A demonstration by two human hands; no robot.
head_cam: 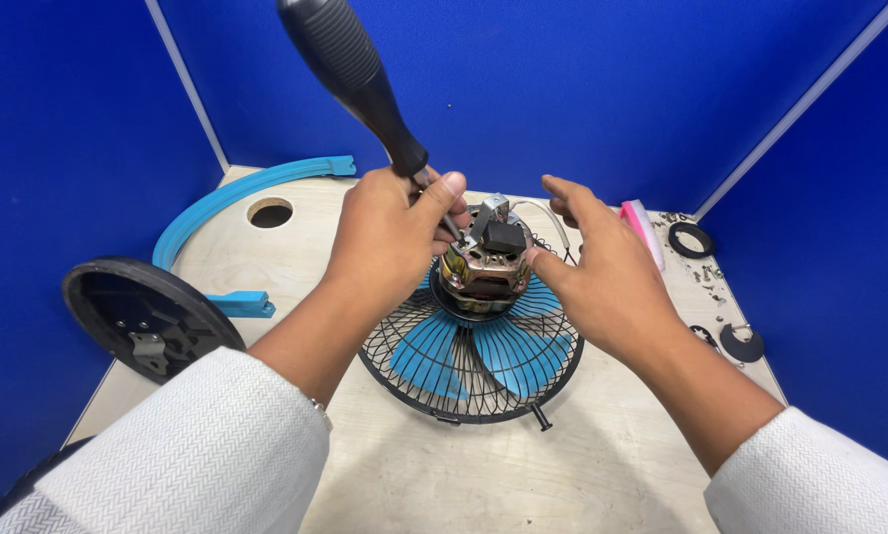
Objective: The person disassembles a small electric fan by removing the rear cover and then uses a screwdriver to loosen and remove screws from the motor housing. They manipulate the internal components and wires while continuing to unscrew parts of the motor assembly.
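Observation:
A small fan lies face down on the table: a black wire grille (434, 391) with blue blades (508, 356) under it and the bare metal motor (483, 262) standing up in the middle. My left hand (389, 237) grips the shaft of a screwdriver with a long black ribbed handle (350, 74), its tip down at the top of the motor. My right hand (602, 267) rests with spread fingers against the motor's right side, thumb touching the housing.
A round black base plate (147, 316) leans at the table's left edge. A curved blue plastic ring piece (226, 193) lies behind it, near a round hole (270, 212) in the tabletop. Black rings (689, 238) and small screws lie at the right. Blue partition walls enclose the desk.

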